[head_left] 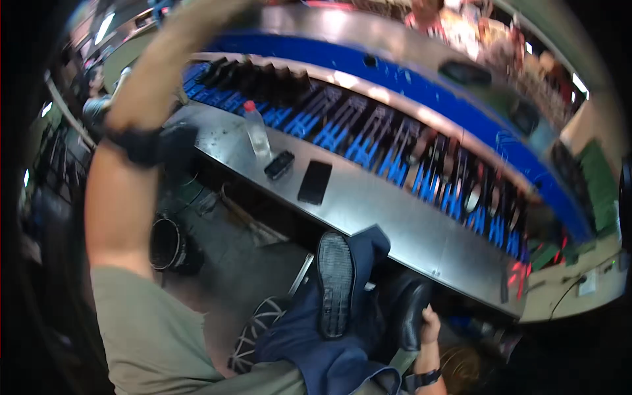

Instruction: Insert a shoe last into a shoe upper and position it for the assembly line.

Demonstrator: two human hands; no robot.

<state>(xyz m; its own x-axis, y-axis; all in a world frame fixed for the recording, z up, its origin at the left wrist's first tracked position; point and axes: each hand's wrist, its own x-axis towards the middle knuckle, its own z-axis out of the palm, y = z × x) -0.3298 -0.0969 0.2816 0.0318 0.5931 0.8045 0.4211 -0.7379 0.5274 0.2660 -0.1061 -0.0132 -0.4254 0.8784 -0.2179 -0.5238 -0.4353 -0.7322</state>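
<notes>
My right hand (pixel 431 326) is closed on a black shoe (pixel 412 313) at the right of my lap, its fingers against the shoe's side. A second black shoe (pixel 334 283) rests with its patterned sole up on the dark blue cloth (pixel 339 359) over my lap. My raised left arm crosses the left side of the view, and my left hand (pixel 224 14) is at the top edge, over the far part of the bench. Motion smears that hand and its fingers cannot be made out.
A metal bench (pixel 388 207) holds a red-capped bottle (pixel 257 131), a black phone (pixel 315 182) and a small black object (pixel 280 164). Behind stands a row of blue-and-black racks (pixel 362 148) under a blue-edged shelf (pixel 395 76). A black bucket (pixel 168 243) stands lower left. People are beyond.
</notes>
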